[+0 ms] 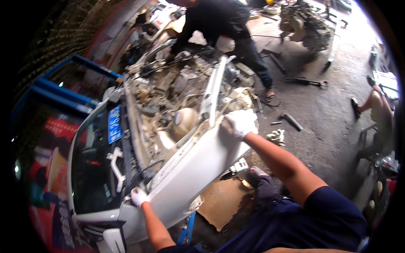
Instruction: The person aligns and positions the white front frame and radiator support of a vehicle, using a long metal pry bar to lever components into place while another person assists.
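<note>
A white car fender [190, 164] runs along the near side of a car's opened engine bay. At its front top corner, my right hand [241, 124] in a white glove has its fingers wrapped over the edge. My left hand [139, 197], also gloved in white, grips the fender's rear end by the base of the windshield [90, 164]. Both arms reach across the panel. Inside the bay are a cream-coloured fluid reservoir [185, 120] and many dusty parts. A light metal rail [213, 90] crosses toward the front. The undersides of both hands' grips are hidden.
A person in dark clothes [219, 29] bends over the bay's far side. An engine [304, 27], a long wrench [306, 81] and a metal tube [293, 122] lie on the floor. Cardboard [225, 202] is below the fender. Blue lift beams [67, 99] stand at left; someone's legs [377, 105] show at right.
</note>
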